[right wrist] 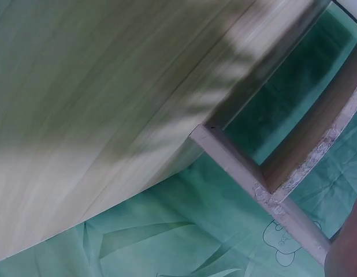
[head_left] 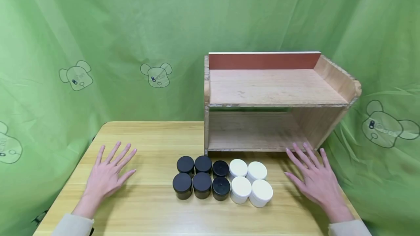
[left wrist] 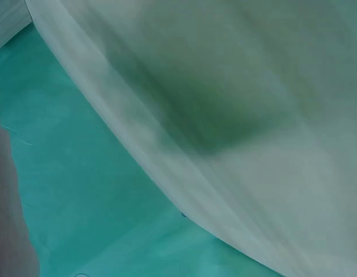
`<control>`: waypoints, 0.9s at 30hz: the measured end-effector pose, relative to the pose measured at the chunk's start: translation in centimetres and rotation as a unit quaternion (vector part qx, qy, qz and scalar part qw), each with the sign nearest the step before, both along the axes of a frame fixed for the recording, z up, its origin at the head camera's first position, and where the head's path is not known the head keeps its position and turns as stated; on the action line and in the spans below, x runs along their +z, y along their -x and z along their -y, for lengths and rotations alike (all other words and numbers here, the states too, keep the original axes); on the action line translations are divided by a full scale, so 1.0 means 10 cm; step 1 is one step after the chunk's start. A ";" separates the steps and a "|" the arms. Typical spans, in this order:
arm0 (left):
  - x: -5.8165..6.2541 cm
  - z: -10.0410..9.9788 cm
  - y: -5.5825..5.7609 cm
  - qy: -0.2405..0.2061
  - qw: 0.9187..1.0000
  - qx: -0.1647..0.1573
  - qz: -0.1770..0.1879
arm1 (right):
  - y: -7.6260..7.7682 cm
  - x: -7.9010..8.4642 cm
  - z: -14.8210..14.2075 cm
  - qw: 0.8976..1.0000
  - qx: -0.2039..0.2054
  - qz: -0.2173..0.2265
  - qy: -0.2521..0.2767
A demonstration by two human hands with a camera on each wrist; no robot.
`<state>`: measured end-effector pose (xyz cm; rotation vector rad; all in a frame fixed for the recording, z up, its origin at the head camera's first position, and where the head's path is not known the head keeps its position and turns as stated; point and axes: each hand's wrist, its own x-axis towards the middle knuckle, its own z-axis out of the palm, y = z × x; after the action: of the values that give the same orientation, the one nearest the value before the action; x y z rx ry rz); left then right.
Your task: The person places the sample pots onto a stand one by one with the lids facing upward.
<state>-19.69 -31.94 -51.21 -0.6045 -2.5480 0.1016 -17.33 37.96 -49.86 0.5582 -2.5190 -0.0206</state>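
Note:
In the head view my left hand (head_left: pixel 104 177) is held over the left side of the table with its fingers spread and nothing in it. My right hand (head_left: pixel 316 181) is spread the same way on the right, its fingertips overlapping the front edge of a wooden two-tier shelf (head_left: pixel 279 86). Between the hands stand two rows of small round lidded jars. Several black jars (head_left: pixel 201 183) make up the left part, two of them smaller than the others. Several white jars (head_left: pixel 241 188) fill the right part. Both hands are apart from the jars.
The shelf's lower tier (head_left: pixel 249 130) faces the jars, and its right side panel (right wrist: pixel 236 167) shows in the right wrist view. A light wooden table (head_left: pixel 147 214) carries everything. Green cloth (head_left: pixel 131 17) printed with cartoon heads hangs behind and at both sides.

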 end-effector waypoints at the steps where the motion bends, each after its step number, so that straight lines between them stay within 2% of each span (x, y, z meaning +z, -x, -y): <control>1: 0.00 -0.01 0.01 -0.001 1.000 -0.002 -0.002 | 0.00 0.00 0.01 1.000 0.000 0.000 0.000; 7: 0.07 -0.10 0.08 -0.012 1.000 -0.013 -0.006 | -0.01 0.02 0.05 1.000 -0.001 0.001 0.004; 10: 0.12 -0.16 0.12 -0.014 1.000 -0.005 0.002 | -0.01 0.03 0.07 1.000 -0.002 0.001 0.011; 17: 0.32 -0.38 0.24 -0.038 0.999 0.005 0.012 | -0.06 0.07 0.14 1.000 -0.005 0.014 0.027; 22: 0.53 -0.58 0.38 -0.079 0.997 -0.009 0.000 | -0.08 0.10 0.19 0.999 -0.005 0.016 0.041; 27: 0.90 -0.77 0.55 -0.115 0.992 -0.023 -0.043 | -0.10 0.11 0.25 0.997 0.000 0.025 0.069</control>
<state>-25.15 -24.24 -42.22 -0.5555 -2.4157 -0.1764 -16.38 35.47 -48.72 0.5077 -2.5442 0.1686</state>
